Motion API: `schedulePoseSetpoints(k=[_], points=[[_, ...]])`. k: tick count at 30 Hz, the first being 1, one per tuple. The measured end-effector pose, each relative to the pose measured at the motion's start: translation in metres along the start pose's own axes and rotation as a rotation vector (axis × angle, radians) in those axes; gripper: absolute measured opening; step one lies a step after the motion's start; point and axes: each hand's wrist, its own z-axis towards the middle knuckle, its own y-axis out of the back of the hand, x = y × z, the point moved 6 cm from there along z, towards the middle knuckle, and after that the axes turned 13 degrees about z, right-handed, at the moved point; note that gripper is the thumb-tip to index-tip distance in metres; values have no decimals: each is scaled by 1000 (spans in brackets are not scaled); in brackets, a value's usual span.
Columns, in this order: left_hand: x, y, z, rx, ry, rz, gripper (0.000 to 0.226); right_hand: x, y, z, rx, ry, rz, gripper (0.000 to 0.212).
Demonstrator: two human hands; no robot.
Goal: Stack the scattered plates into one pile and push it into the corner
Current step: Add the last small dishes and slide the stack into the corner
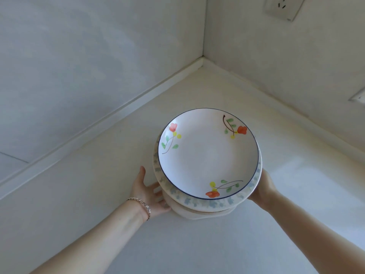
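A pile of plates (207,209) stands on the white counter (98,184). Its top plate (207,155) is white with a thin blue rim and red flowers. Under it lies a wider plate (217,202) with a pale blue pattern, and plain cream plates sit below. My left hand (148,192) touches the left side of the pile low down, thumb raised, fingers reaching under the rims. My right hand (260,186) is against the right side of the pile; its fingers are hidden behind the plates.
The corner (202,60) where two pale walls meet lies beyond the pile, with bare counter between. A raised white strip (118,113) runs along the left wall's foot. A wall socket (283,6) is at the upper right.
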Motion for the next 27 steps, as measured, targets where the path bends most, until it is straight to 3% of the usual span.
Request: schedulePoseSetpoints(k=[3, 7, 13, 14, 16, 17, 20, 27], points=[[-23, -20, 7, -12, -28, -30, 83, 20, -8, 23, -2, -12, 33, 41], [-46, -40, 22, -19, -68, -72, 82, 45, -19, 51, -7, -19, 95, 75], [-60, -58, 38, -38, -118, -68, 60, 63, -10, 119, 44, 58, 154, 95], [-59, -59, 41, -50, -130, -45, 51, 68, -16, 110, 8, 70, 135, 81], [-57, -57, 47, -94, -156, 34, 30, 71, -26, 80, -104, 119, 108, 27], [-57, -56, 49, -112, -159, 65, 30, 64, -26, 68, -164, 120, 89, 19], [-55, -51, 54, -173, -166, 118, 49, 20, -21, 50, -258, 124, -42, 24], [-49, -58, 51, -292, -269, 203, 26, -8, -28, 29, -217, 90, 57, 23]])
